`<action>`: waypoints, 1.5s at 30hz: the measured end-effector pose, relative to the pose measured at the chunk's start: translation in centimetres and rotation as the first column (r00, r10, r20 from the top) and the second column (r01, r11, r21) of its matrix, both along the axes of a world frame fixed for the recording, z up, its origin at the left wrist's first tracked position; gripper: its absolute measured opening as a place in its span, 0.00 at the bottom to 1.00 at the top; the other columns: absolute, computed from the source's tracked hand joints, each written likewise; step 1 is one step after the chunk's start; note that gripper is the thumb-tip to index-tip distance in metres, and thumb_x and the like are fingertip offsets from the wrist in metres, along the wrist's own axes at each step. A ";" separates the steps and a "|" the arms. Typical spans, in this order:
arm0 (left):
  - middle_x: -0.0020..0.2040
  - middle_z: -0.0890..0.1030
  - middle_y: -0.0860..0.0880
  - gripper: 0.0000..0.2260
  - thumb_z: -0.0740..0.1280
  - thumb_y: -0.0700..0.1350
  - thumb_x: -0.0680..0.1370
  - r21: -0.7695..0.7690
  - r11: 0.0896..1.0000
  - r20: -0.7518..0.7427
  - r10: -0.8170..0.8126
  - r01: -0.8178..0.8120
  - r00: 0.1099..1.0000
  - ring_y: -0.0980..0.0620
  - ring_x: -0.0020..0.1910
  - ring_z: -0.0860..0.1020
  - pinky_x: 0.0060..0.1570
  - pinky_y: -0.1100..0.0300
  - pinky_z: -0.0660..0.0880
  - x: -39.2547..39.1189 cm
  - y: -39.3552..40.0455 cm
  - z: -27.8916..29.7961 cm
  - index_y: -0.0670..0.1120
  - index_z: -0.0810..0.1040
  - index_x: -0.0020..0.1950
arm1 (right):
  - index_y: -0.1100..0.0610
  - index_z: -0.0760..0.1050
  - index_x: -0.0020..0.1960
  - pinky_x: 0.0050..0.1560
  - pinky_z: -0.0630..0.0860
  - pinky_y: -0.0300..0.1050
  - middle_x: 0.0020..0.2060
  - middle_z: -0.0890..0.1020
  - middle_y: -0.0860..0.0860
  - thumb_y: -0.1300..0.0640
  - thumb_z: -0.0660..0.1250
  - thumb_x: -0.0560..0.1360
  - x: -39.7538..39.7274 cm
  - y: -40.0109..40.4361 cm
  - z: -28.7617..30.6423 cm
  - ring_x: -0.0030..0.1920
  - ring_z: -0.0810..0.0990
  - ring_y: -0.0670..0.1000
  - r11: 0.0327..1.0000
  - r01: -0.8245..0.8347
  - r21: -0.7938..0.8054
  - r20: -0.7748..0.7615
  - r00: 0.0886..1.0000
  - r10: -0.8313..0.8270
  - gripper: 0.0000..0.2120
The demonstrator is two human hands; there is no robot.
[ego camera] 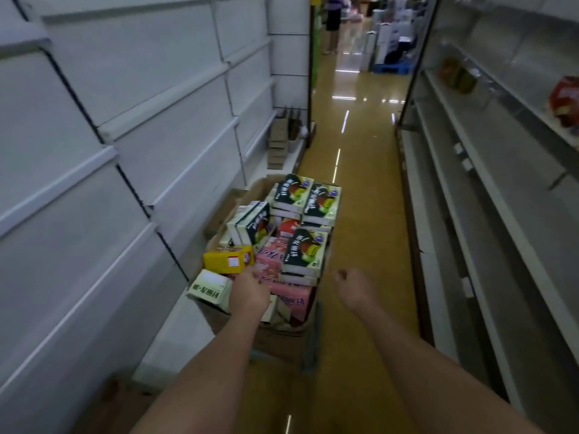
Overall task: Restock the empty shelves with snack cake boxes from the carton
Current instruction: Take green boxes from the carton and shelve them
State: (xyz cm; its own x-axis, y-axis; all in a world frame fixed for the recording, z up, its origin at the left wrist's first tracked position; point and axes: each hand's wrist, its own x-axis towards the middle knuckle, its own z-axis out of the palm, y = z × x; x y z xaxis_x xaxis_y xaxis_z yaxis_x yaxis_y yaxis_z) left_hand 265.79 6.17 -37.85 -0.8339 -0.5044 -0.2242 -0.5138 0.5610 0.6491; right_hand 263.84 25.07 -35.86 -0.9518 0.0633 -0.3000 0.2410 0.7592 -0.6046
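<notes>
A brown carton (269, 332) stands on the aisle floor against the left shelving, heaped with snack cake boxes: dark green ones (305, 252), pink ones (271, 264) and a pale one (208, 288). My left hand (249, 291) reaches into the near end of the carton and its fingers touch a yellow box (227, 260); whether they grip it is hidden. My right hand (355, 288) hovers just right of the carton over the floor, fingers curled in, holding nothing. White empty shelves (131, 126) run along the left.
Grey shelving (488, 195) lines the right side, with a red pack (567, 98) and a few small packs on upper shelves. Brown cardboard pieces (280, 142) stand at the far end of the left shelving. A person stands far down the aisle (332, 23).
</notes>
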 end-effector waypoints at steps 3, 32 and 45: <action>0.57 0.79 0.44 0.11 0.62 0.41 0.79 -0.021 0.996 -0.010 0.084 -0.084 0.996 0.42 0.53 0.77 0.43 0.56 0.71 0.0 -3.1 0.0 0.45 0.75 0.60 | 0.58 0.74 0.60 0.49 0.75 0.47 0.54 0.80 0.55 0.51 0.58 0.80 -1.8 -3.4 -0.5 0.50 0.78 0.54 0.996 -0.085 -0.010 0.002 0.996 0.085 0.15; 0.72 0.60 0.44 0.31 0.62 0.58 0.76 -0.054 0.985 0.372 0.174 -0.166 0.912 0.40 0.71 0.58 0.65 0.38 0.63 -10.7 -13.1 -7.3 0.52 0.54 0.75 | 0.61 0.61 0.73 0.63 0.71 0.54 0.66 0.73 0.60 0.38 0.57 0.77 -12.8 -22.2 -10.0 0.63 0.74 0.61 0.976 -0.013 -0.216 0.353 0.931 0.090 0.34; 0.77 0.36 0.45 0.56 0.75 0.59 0.66 0.109 0.963 0.523 -0.268 0.248 0.809 0.36 0.76 0.45 0.70 0.37 0.57 -10.2 -16.0 -6.8 0.56 0.35 0.77 | 0.61 0.66 0.68 0.44 0.75 0.49 0.61 0.75 0.60 0.58 0.70 0.74 -13.2 -24.3 -10.3 0.50 0.75 0.57 0.698 0.565 -0.440 0.615 0.756 -0.225 0.26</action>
State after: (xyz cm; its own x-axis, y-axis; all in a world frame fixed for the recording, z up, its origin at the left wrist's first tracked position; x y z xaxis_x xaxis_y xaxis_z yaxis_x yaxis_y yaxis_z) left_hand 255.56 -9.79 -44.70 -0.6807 -0.2716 -0.6803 -0.6221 0.7047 0.3412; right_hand 250.65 0.78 -46.16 -0.5842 0.0539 -0.8098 0.8114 0.0645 -0.5810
